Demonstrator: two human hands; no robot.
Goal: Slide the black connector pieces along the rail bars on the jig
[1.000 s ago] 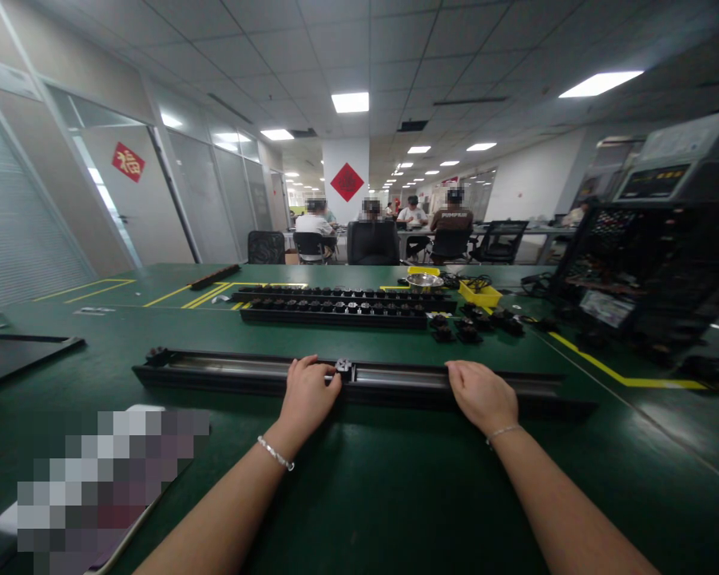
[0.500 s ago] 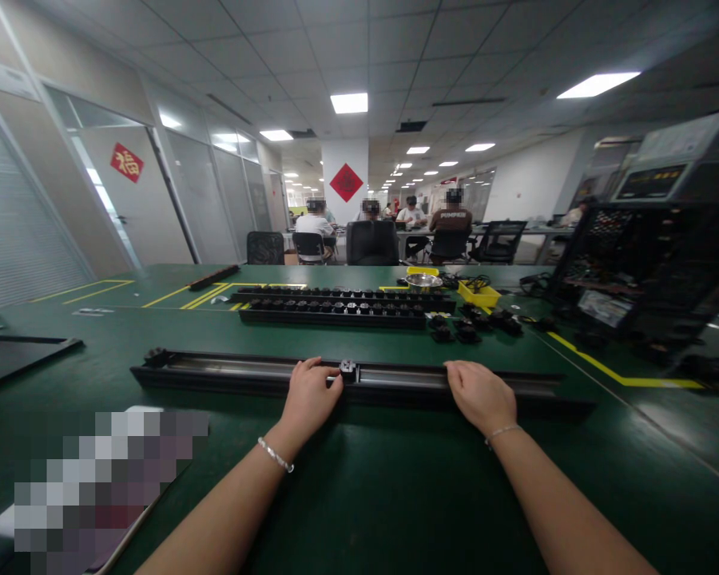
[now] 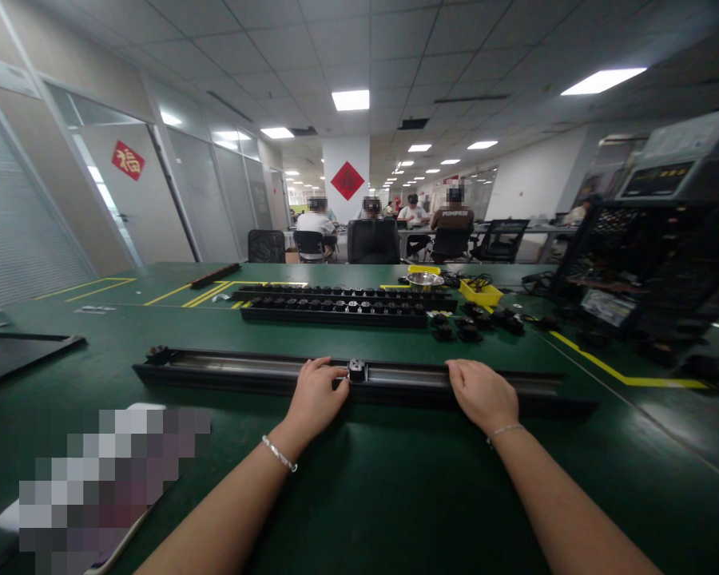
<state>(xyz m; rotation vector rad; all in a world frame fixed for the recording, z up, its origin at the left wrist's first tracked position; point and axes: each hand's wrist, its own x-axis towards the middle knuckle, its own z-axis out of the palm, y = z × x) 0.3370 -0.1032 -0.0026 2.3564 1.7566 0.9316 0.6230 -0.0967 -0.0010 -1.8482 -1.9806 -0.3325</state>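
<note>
A long black rail [image 3: 228,369] lies across the green table [image 3: 395,487] in front of me. A small black slider block [image 3: 356,370] sits in the rail's channel near the middle. My left hand [image 3: 315,397] rests on the rail's near edge, its fingertips pressed against the block's left side. My right hand [image 3: 482,393] lies palm down on the rail further right, fingers curled over its edge, holding it in place. A second black block [image 3: 156,354] sits at the rail's far left end.
Behind the rail lie two black rails filled with blocks [image 3: 335,304], loose black blocks [image 3: 473,323], a yellow tray [image 3: 480,293] and a metal bowl [image 3: 424,279]. A black machine rack [image 3: 653,255] stands at right. People sit at a far table [image 3: 407,224].
My left hand has slid the small block a little to the right along the rail. My right hand has stayed in place.
</note>
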